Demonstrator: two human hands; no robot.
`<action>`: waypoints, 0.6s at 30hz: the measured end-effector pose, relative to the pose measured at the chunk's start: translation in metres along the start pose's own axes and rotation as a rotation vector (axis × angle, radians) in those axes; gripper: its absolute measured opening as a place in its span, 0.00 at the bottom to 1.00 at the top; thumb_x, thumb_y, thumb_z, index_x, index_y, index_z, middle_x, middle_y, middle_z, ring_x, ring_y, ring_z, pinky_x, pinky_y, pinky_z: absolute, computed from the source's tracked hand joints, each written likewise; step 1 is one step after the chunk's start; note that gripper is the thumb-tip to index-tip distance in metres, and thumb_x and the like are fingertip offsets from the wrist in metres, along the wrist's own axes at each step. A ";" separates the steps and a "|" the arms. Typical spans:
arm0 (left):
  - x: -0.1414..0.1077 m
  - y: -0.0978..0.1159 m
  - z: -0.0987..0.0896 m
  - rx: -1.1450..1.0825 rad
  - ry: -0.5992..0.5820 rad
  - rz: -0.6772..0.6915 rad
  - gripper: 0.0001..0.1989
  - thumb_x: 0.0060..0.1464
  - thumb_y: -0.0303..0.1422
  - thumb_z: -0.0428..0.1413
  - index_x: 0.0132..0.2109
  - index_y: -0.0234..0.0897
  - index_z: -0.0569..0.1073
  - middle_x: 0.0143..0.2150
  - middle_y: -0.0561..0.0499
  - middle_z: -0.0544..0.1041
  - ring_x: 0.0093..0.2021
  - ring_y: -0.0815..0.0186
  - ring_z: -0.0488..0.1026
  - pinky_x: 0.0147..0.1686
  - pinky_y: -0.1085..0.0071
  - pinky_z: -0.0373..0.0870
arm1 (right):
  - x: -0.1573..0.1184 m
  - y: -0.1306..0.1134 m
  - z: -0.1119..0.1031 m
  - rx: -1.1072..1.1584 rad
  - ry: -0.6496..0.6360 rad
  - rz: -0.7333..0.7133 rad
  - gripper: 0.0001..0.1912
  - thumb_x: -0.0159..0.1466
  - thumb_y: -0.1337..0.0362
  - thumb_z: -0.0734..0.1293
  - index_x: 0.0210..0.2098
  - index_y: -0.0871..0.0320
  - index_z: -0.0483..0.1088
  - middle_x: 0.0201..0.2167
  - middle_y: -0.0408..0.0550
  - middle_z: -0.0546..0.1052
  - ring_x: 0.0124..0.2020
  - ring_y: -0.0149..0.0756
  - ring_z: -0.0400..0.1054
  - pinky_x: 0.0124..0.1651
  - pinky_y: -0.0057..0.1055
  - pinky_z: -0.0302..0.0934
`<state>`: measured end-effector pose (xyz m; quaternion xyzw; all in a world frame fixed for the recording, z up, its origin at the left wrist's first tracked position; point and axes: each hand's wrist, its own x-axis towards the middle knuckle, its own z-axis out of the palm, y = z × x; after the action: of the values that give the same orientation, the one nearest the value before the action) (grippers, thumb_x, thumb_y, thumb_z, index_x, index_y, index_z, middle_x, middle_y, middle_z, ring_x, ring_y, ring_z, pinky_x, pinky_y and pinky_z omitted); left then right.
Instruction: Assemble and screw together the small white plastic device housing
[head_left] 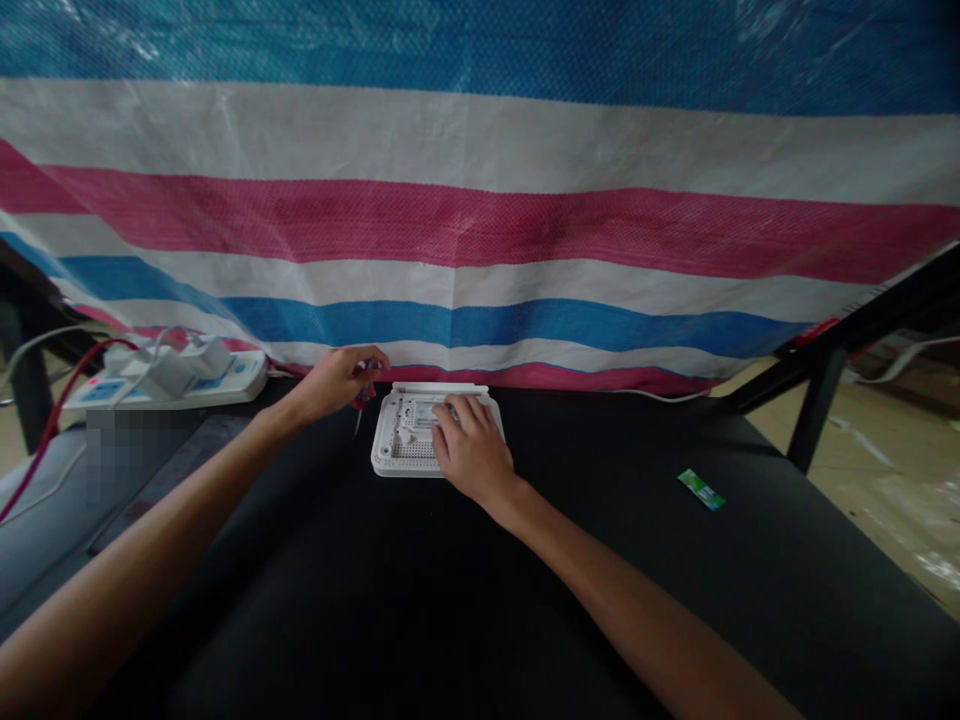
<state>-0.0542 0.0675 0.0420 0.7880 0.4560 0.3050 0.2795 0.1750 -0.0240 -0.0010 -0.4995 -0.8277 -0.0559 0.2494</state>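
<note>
A white plastic device that looks like a router lies flat on the black table, its vented underside with a label facing up. My right hand covers its right half, fingers bent together and pressed onto it. Part of the device is hidden beneath that hand. Just off the device's upper left corner is my left hand, its fingers closed around a small screwdriver-like tool. The tool has a dark reddish-purple handle, and its thin shaft points down toward the table.
At the left stands a white power strip with plugged-in adapters and loose cables. A small green packet lies on the table at the right. A striped plastic sheet hangs behind the table's far edge.
</note>
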 end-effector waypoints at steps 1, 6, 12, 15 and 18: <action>0.000 0.000 0.000 0.000 0.000 -0.008 0.08 0.52 0.31 0.55 0.39 0.38 0.75 0.24 0.49 0.76 0.21 0.63 0.75 0.16 0.73 0.72 | 0.000 0.000 0.000 -0.001 0.001 -0.001 0.13 0.67 0.65 0.59 0.48 0.59 0.70 0.48 0.56 0.71 0.51 0.46 0.62 0.54 0.43 0.59; -0.002 0.012 -0.004 -0.107 0.115 -0.042 0.08 0.52 0.32 0.55 0.40 0.37 0.75 0.25 0.50 0.74 0.23 0.63 0.75 0.17 0.73 0.74 | 0.000 0.001 0.000 0.005 0.005 -0.012 0.13 0.67 0.65 0.59 0.48 0.60 0.70 0.48 0.56 0.72 0.51 0.46 0.62 0.55 0.42 0.58; -0.004 0.031 -0.003 -0.377 0.336 -0.040 0.09 0.49 0.33 0.60 0.38 0.34 0.75 0.29 0.49 0.74 0.25 0.67 0.75 0.20 0.76 0.75 | 0.000 0.001 0.001 0.016 -0.001 -0.009 0.14 0.67 0.65 0.59 0.48 0.62 0.71 0.48 0.57 0.72 0.52 0.47 0.62 0.55 0.43 0.58; -0.007 0.038 0.004 -0.518 0.390 -0.051 0.11 0.48 0.33 0.62 0.40 0.34 0.75 0.34 0.48 0.74 0.27 0.67 0.75 0.22 0.74 0.77 | 0.000 0.002 -0.001 0.066 0.003 0.011 0.14 0.67 0.65 0.59 0.48 0.62 0.71 0.49 0.58 0.72 0.52 0.47 0.63 0.56 0.43 0.58; -0.010 0.046 0.015 -0.682 0.420 -0.092 0.14 0.47 0.35 0.63 0.41 0.35 0.73 0.35 0.50 0.73 0.28 0.67 0.74 0.23 0.68 0.79 | 0.003 0.004 -0.006 0.192 0.020 0.027 0.14 0.67 0.63 0.61 0.48 0.63 0.72 0.49 0.57 0.72 0.52 0.45 0.64 0.57 0.41 0.58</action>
<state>-0.0219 0.0363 0.0628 0.5495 0.4107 0.5802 0.4390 0.1793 -0.0219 0.0051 -0.4839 -0.8199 0.0219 0.3053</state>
